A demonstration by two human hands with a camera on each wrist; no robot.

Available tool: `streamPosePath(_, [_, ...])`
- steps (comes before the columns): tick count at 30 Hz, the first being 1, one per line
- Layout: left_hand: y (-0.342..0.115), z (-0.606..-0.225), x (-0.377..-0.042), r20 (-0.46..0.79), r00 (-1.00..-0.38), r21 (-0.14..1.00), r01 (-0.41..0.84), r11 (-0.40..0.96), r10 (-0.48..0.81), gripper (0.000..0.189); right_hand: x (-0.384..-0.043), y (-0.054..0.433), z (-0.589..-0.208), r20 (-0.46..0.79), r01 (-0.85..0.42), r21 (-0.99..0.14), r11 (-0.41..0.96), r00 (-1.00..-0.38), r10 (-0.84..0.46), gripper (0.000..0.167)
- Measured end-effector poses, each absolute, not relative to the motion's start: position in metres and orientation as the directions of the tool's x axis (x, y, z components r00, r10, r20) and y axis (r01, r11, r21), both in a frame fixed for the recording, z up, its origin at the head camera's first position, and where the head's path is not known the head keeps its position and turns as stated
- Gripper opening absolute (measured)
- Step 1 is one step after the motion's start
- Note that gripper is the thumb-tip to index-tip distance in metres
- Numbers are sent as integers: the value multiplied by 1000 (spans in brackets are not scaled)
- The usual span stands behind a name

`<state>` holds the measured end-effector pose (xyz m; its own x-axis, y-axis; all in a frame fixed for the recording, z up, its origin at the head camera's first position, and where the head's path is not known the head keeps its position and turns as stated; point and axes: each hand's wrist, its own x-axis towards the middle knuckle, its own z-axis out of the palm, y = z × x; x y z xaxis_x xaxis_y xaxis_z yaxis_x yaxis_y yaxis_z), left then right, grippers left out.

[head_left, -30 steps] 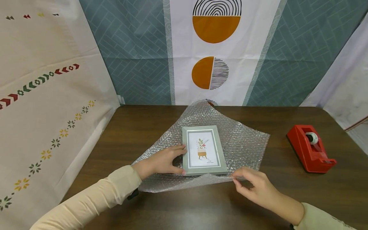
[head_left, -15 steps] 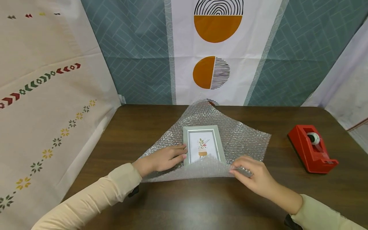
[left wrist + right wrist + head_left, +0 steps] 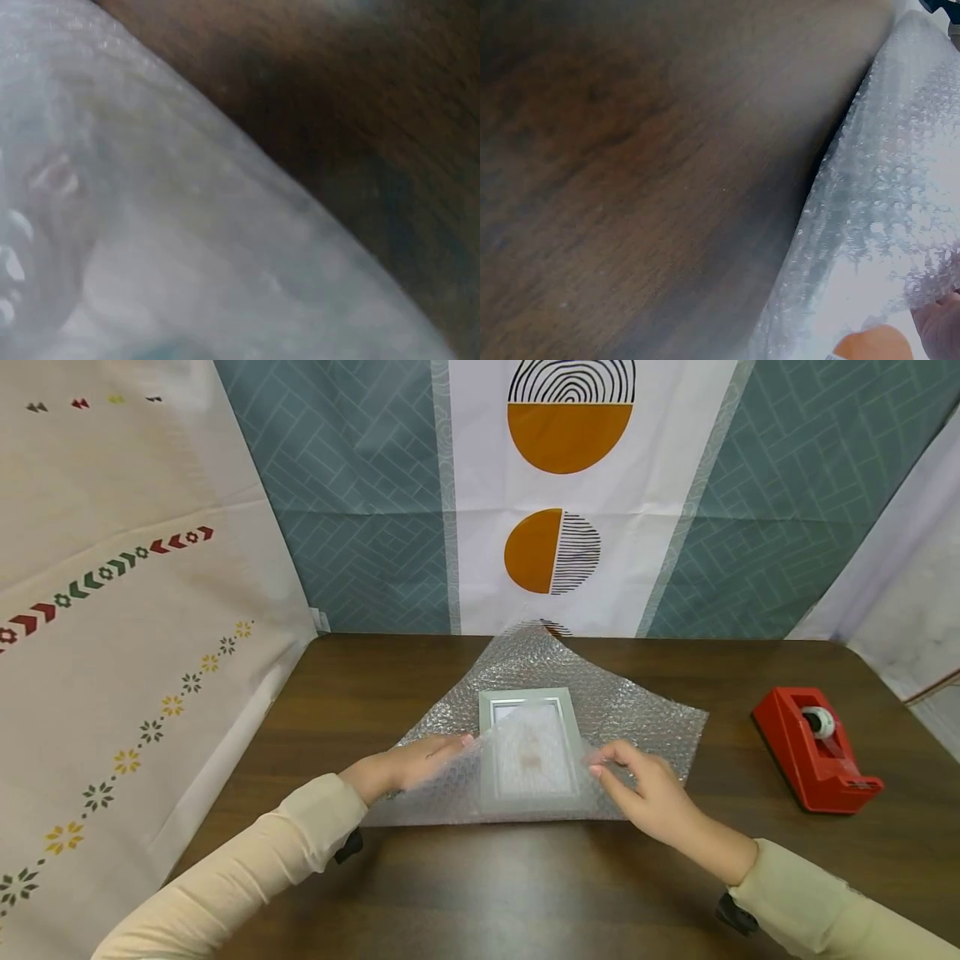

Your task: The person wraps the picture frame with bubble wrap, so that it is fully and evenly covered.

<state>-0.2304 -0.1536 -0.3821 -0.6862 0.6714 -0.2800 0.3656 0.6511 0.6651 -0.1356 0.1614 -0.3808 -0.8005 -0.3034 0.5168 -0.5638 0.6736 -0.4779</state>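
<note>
A pale grey-green picture frame [image 3: 525, 696] lies on a sheet of bubble wrap [image 3: 622, 710] on the brown table. The near part of the sheet is folded up over the frame, and its plant picture shows blurred through the plastic. My right hand [image 3: 652, 789] pinches the folded flap between thumb and fingertips by the frame's right side; in the right wrist view a fingertip [image 3: 939, 322] shows at the wrap. My left hand [image 3: 408, 764] lies left of the frame, fingers extended, partly under the flap. Blurred wrap [image 3: 172, 225] fills much of the left wrist view.
A red tape dispenser [image 3: 813, 752] with a roll of tape stands on the right of the table [image 3: 510, 893]. Behind the table hangs a patterned cloth [image 3: 375, 527], and an embroidered pale cloth [image 3: 150, 635] lines the left side.
My right hand has drawn the near edge of the bubble wrap up and away over the frame. My left hand has slid off the frame's left edge, a little leftward.
</note>
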Motion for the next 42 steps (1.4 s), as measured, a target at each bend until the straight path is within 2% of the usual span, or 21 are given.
streamPosePath(3, [-155, -383, -234, -333, -713, 692, 260, 674, 617, 70, -140, 159, -381, 465, -524, -521, 674, -836, -291, 10])
streamPosePath(6, [-156, -383, -237, -360, -717, 709, 205, 675, 597, 76, -144, 158, -383, 429, -492, -559, 667, -860, -275, 7])
streamPosePath(14, [-159, -381, -248, -410, -684, 758, 112, 643, 603, 91, -158, 157, -386, 320, -389, -604, 696, -918, -235, 6])
streamPosePath(20, [-159, -382, -253, -389, -642, 807, 107, 580, 660, 95, -167, 158, -393, 270, -360, -614, 703, -932, -242, 9])
streamPosePath(26, [-158, -381, -252, -376, -653, 814, 105, 571, 657, 91, -171, 158, -397, 256, -350, -609, 712, -936, -242, 11])
streamPosePath(33, [-159, -384, -252, -179, -671, 879, 220, 423, 720, 97, -172, 158, -399, 272, -379, -577, 723, -924, -268, 12])
streamPosePath(36, [-160, -383, -252, -37, -718, 872, 317, 373, 696, 95, -172, 159, -400, 277, -384, -572, 725, -922, -271, 11])
streamPosePath(39, [-158, -378, -248, 137, -771, 800, 456, 390, 622, 88, -172, 160, -400, 280, -383, -566, 730, -922, -266, 11])
streamPosePath(42, [-156, -370, -241, 299, -763, 672, 595, 441, 573, 81, -173, 160, -399, 279, -379, -569, 730, -924, -262, 10])
